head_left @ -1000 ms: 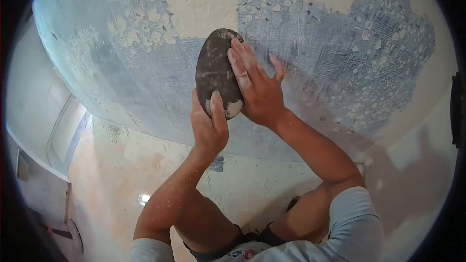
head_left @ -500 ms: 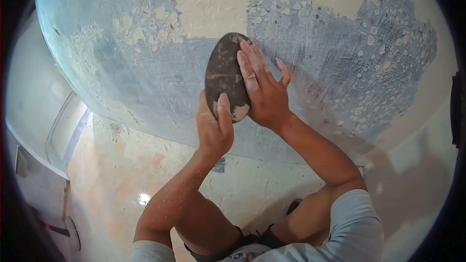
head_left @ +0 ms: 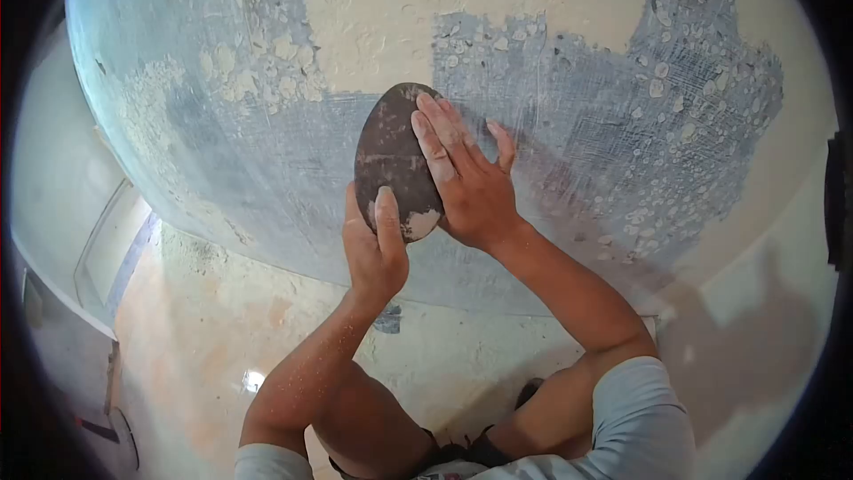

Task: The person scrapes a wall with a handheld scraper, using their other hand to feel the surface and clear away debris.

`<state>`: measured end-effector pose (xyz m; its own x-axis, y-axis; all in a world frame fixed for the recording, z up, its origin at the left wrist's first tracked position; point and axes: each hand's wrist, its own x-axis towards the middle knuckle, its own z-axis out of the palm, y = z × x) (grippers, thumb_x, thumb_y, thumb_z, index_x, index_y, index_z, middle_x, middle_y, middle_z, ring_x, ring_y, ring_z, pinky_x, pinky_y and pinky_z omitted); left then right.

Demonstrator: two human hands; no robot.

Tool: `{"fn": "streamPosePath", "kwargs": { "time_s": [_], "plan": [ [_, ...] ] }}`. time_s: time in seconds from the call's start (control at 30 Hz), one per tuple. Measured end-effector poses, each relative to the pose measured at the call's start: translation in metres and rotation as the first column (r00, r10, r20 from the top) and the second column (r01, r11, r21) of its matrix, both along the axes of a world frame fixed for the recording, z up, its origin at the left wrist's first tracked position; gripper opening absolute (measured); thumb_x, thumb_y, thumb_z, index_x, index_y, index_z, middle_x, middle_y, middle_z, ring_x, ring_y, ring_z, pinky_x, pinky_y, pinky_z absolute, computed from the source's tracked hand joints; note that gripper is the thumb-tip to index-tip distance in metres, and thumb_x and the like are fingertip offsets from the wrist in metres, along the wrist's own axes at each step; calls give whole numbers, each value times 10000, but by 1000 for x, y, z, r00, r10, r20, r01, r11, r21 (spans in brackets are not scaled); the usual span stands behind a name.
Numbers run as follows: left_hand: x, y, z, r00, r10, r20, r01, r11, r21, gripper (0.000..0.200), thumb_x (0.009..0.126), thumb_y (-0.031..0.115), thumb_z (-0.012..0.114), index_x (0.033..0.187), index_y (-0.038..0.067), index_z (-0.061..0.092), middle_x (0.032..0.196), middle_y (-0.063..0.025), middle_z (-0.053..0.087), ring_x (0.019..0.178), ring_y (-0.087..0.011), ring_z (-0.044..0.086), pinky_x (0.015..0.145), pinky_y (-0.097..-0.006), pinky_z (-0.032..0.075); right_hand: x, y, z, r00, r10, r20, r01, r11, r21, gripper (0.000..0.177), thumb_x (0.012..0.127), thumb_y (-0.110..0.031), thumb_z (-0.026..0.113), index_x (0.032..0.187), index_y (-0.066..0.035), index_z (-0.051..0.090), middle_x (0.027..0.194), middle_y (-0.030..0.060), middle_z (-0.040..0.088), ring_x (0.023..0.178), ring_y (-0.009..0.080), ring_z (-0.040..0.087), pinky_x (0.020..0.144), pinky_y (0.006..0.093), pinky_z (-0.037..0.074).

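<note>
A dark grey oval sanding block (head_left: 391, 160) with pale, dusty scuffs is held in front of a curved, patchy surface (head_left: 293, 160). My left hand (head_left: 375, 249) grips its lower left end, thumb on top and fingers behind. Along the right edge lies my right hand (head_left: 475, 187), its fingers on the block's face and the little finger spread away. Its thumb is hidden. Pale dust coats the fingertips. Whether the block touches the surface cannot be made out. The surface has blue-grey scraped areas, cream patches (head_left: 373, 27) and blistered spots.
Below the surface, a pale, stained floor (head_left: 204, 329) shows dust and debris along its edge. My bent legs (head_left: 373, 409) are close beneath my arms. A tool with a dark handle (head_left: 98, 429) lies at lower left. A shadow falls at right.
The whole view has shifted, so the surface, block and hands appear lower and further left. Both hands keep their hold, and the block stays at nearly the same spot against the surface.
</note>
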<state>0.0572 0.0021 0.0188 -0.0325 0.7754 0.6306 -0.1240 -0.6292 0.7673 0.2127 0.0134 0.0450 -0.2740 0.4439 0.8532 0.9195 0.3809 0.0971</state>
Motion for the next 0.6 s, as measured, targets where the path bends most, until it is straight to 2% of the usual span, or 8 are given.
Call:
{"fn": "streamPosePath", "kwargs": {
  "time_s": [0.03,0.07,0.27,0.33,0.37,0.47,0.6],
  "plan": [
    [-1,-2,-3,1000,-3,14,4,1000,-23,298,1073,188,486,1217,-68,535,1013,-158,658,914,-186,599,794,-332,504,-2,-2,-4,1000,7,-23,-7,1000,-16,666,930,-152,517,1581,-96,390,1671,61,344,1498,179,402,1176,523,127],
    [-3,-1,-8,997,47,-59,-44,998,54,304,1071,191,489,1210,-75,538,1013,-180,655,908,-213,604,802,-339,504,-2,-4,-7,1000,12,-22,-13,1000,-18,666,930,-152,517,1581,-96,390,1671,61,344,1498,179,402,1176,523,127],
    [-2,13,15,997,67,-36,-63,993,96,345,1068,208,478,1242,-85,535,1085,-218,656,965,-241,611,852,-353,500,-1,1,16,999,-52,13,52,998,25,664,934,-142,504,1585,-101,385,1673,52,339,1506,180,391,1173,532,132],
    [1,9,2,998,54,-19,-53,997,51,363,1068,216,481,1267,-82,537,1104,-208,658,978,-240,610,863,-354,500,1,0,9,999,-45,16,45,999,5,684,928,-150,518,1594,-104,367,1679,48,327,1509,187,386,1170,544,135],
    [3,4,-1,994,102,-45,-97,989,115,369,1066,220,490,1280,-77,540,1098,-189,658,973,-234,607,871,-341,497,2,-1,9,999,-50,21,50,999,15,684,928,-150,518,1594,-104,367,1679,48,327,1509,187,386,1170,544,135],
    [0,11,13,1000,5,-20,-3,997,77,370,1069,221,485,1282,-76,541,1098,-180,657,978,-222,602,878,-337,494,4,-6,21,999,-45,29,46,999,-28,697,935,-172,508,1607,-110,335,1692,41,296,1523,188,360,1170,571,121],
    [11,9,22,997,16,70,-21,998,61,358,1071,225,481,1255,-73,556,1087,-167,662,960,-211,603,852,-340,501,2,-6,32,999,-54,-6,54,998,39,681,942,-160,504,1603,-116,346,1693,42,292,1522,191,362,1170,577,128]
  ]
}}
